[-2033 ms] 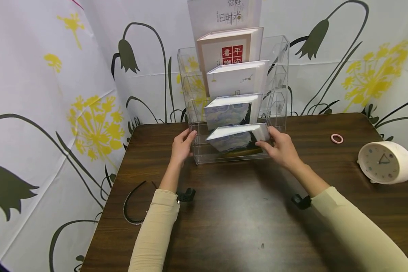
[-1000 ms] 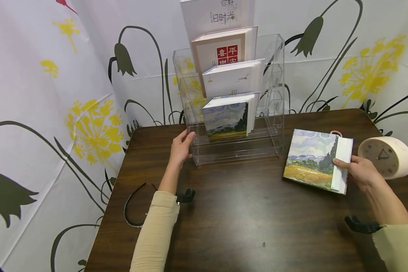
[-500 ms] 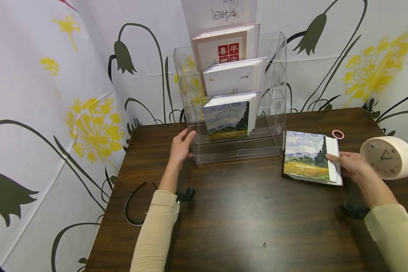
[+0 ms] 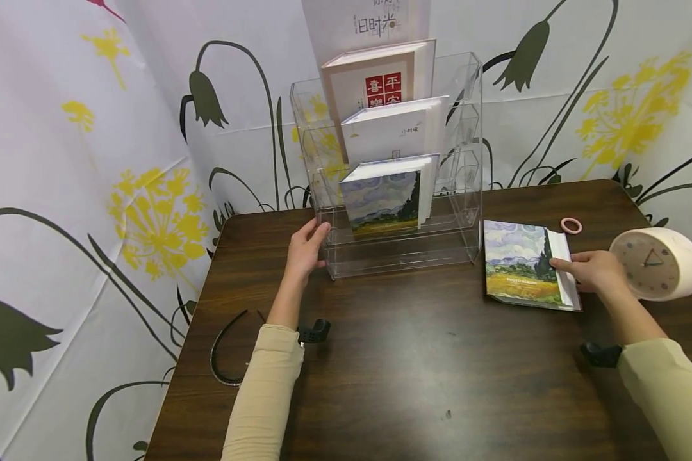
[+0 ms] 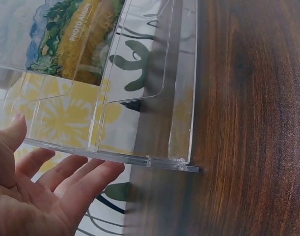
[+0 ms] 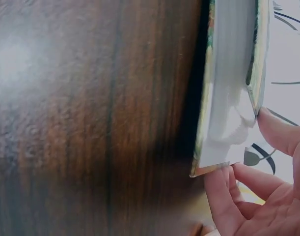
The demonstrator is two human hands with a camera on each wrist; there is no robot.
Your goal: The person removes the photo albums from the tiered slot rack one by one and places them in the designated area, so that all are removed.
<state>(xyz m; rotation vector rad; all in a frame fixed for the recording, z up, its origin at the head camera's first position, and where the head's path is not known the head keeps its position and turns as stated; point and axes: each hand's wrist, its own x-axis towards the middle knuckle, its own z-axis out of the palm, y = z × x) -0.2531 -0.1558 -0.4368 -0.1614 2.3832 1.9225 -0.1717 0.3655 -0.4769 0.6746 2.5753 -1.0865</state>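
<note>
My right hand [image 4: 596, 272] holds a photo album [image 4: 519, 262] with a painted landscape cover, low over the table to the right of the rack. The thumb lies on the cover's right edge; in the right wrist view, the fingertips [image 6: 221, 179] touch the lower cover and white page edges [image 6: 228, 98] show between the covers. Whether the album touches the table I cannot tell. At the clear acrylic rack [image 4: 403, 259], my left hand [image 4: 304, 250] grips the left front side, fingers [image 5: 91, 182] against the outside. A matching album [image 4: 383, 202] stands in a rack tier.
Higher tiers hold a white album [image 4: 389, 131], an album with a red square [image 4: 375, 77] and a taller one [image 4: 375, 22]. A pink ring [image 4: 571, 225] and clock [image 4: 651, 264] are at right, a black headband [image 4: 216, 355] at left. Patterned curtains hang behind.
My right hand took the front album out of the rack's lowest tier and carried it right, then slightly back leftward and lower. My left hand has stayed on the rack's side.
</note>
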